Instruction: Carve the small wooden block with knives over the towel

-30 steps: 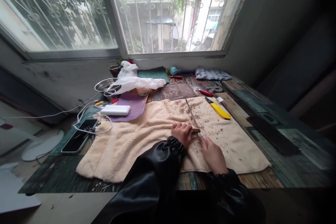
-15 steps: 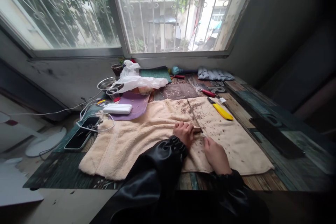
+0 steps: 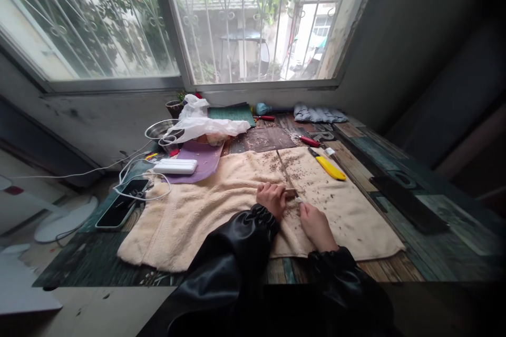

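Observation:
My left hand [image 3: 271, 200] is closed around a small brown piece of wood [image 3: 290, 192], pressing it down on a beige towel [image 3: 190, 221]. The wood's end sticks out to the right of my fingers. In my closed right hand [image 3: 317, 225] is the pale handle end of a long thin blade [image 3: 285, 169]; whether it is a file or a saw I cannot tell. It points away from me and crosses at the wood's end, seemingly touching it. Brown crumbs [image 3: 302, 168] are scattered over the towel around the blade.
A yellow-handled cutting tool [image 3: 332, 167] lies on the towel's right side, a red-handled tool [image 3: 309, 141] beyond it. On the left are a white power bank [image 3: 175, 166], a phone [image 3: 122, 204] and cables. A plastic bag [image 3: 213, 126] and metal bowl [image 3: 160, 129] stand behind.
The whole view has shifted slightly. My right hand, with the blade, has moved a little left, nearer the left hand. Both hands keep their grip.

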Tool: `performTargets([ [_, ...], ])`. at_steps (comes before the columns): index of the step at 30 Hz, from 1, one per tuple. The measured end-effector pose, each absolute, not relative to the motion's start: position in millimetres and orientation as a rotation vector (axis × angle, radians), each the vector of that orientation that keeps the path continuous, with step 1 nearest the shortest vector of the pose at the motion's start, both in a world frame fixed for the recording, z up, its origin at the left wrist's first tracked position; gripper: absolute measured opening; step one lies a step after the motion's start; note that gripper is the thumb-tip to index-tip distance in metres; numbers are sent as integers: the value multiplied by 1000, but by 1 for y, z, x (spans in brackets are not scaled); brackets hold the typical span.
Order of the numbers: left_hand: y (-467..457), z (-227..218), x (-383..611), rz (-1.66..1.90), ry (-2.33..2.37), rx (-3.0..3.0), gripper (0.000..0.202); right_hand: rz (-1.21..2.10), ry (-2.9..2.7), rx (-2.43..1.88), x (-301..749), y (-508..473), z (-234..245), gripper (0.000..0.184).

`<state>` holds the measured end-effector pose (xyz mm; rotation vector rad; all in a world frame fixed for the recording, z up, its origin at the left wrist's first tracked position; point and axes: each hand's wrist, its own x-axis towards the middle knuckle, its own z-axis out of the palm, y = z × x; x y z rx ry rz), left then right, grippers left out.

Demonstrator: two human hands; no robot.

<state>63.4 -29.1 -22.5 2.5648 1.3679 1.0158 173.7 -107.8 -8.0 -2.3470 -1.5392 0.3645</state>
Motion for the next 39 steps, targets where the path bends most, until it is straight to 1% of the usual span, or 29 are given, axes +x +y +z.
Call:
performTargets([
  [11,-28,-21,62,1012,1343,2538,14,380,-1512,-2353,171,-107,-8,39],
  [16,-29,-21,61,990,1338,2513,13,425,-1536,-2278,173,-111,-11,37],
  [24,-31,-19,61,971,1313,2512,14,410,-1513,-2310,172,-100,-10,38],
  [31,-29,-22,60,979,1221,2510,14,391,-1551,-2303,176,-115,-19,36],
  [39,-27,-22,61,1011,1293,2499,14,425,-1533,-2300,174,-129,-16,35],
])
